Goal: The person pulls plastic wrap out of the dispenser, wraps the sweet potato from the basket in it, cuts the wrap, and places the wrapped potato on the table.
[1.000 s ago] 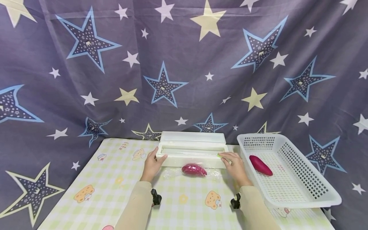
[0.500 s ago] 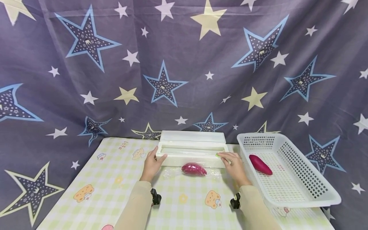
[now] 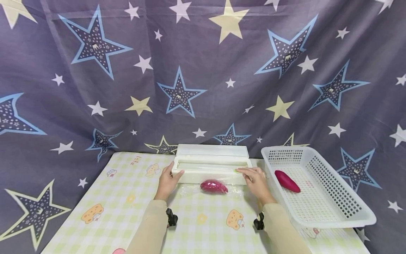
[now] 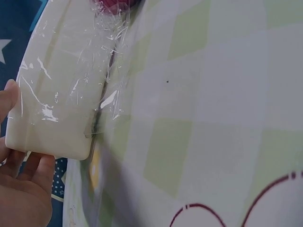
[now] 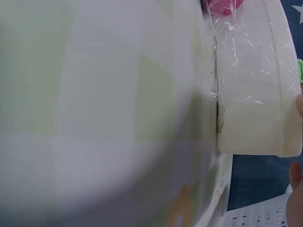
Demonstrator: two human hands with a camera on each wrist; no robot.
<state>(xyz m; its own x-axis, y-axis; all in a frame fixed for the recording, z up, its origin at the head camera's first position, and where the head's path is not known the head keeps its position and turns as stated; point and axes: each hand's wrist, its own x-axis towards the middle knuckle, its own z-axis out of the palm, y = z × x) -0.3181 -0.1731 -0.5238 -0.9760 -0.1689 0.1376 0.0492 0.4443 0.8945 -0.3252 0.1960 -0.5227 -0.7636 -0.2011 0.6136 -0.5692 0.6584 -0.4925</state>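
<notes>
A white cling film dispenser (image 3: pixel 211 176) with its lid raised lies across the table. My left hand (image 3: pixel 167 181) grips its left end, thumb at the front edge and fingers round the side; the left wrist view shows these fingers (image 4: pixel 41 172) under the end. At the right part of the front edge, my right hand (image 3: pixel 257 181) pinches the small green slide cutter (image 3: pixel 236 170), which also shows in the right wrist view. Clear film (image 4: pixel 111 94) hangs over the dispenser's front and covers a glossy, dark pink sweet potato (image 3: pixel 214 186) lying just before it.
At the right stands a white perforated plastic basket (image 3: pixel 333 224) with a second dark pink sweet potato (image 3: pixel 287 181) inside. A checked cloth (image 3: pixel 127 211) covers the table, and a star-patterned curtain (image 3: pixel 196 53) hangs right behind it.
My right fingers and the green slide cutter have shifted a little to the left along the dispenser's front edge. The left hand, dispenser and sweet potatoes stay in place.
</notes>
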